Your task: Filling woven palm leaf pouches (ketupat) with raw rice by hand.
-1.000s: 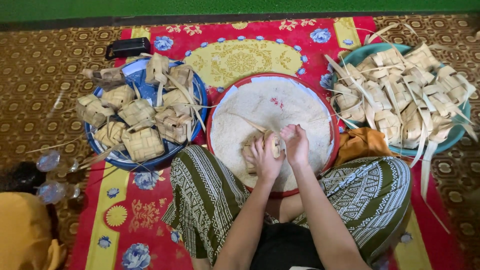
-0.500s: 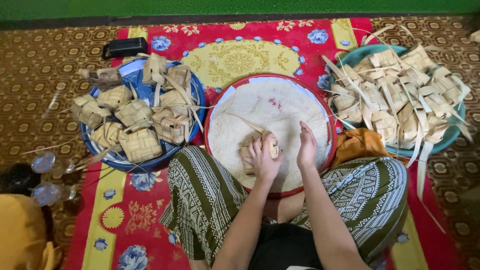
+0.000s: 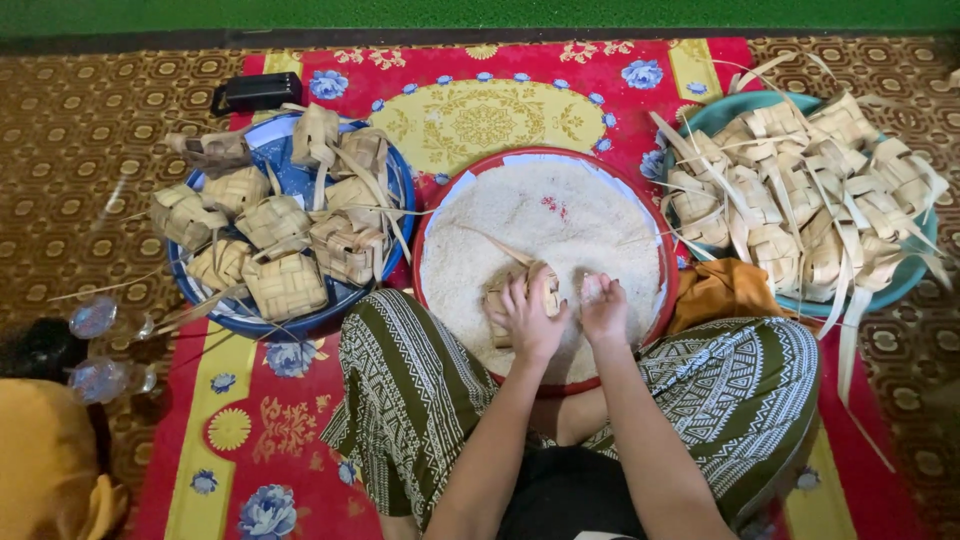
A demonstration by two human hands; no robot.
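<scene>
The left hand (image 3: 528,318) grips a woven palm-leaf pouch (image 3: 520,300) over the rice tray (image 3: 440,215); the right hand (image 3: 603,310) pinches rice at frame centre.

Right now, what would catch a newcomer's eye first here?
The red-rimmed tray heaped with white rice sits dead centre, where the left hand holds a woven leaf pouch and the right hand pinches rice. A blue basin of pouches sits left, a teal basin right.
</scene>
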